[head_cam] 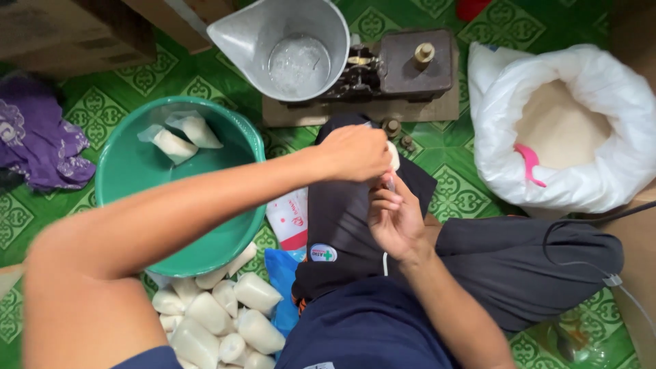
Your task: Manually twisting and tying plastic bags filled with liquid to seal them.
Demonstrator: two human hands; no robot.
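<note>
Sitting cross-legged on the green patterned floor (451, 184), the person had both hands meeting over the lap, working on a small clear bag (391, 164) of white grains. Left hand (355, 154) was closed on the top of the bag from above, right hand (393, 219) curled just under it with fingers pinching the neck, looked like twisting or tying it, though the bag was mostly hidden between them so can't swear to the exact grip. Made sense to hold it up off the knees so nothing spills

Everything sat within arm's reach: green basin (137, 171) at the left with two filled bags (183, 137) inside, a heap of finished bags (219, 318) on the floor by the left knee, near the bottom edge. Balance scale (403, 65) with its metal scoop pan (283, 44) straight ahead, and the big white sack (567, 123) of grain with a pink scoop (529, 162) off to the right. Purple cloth (37, 133) lay bunched at the far left
</note>
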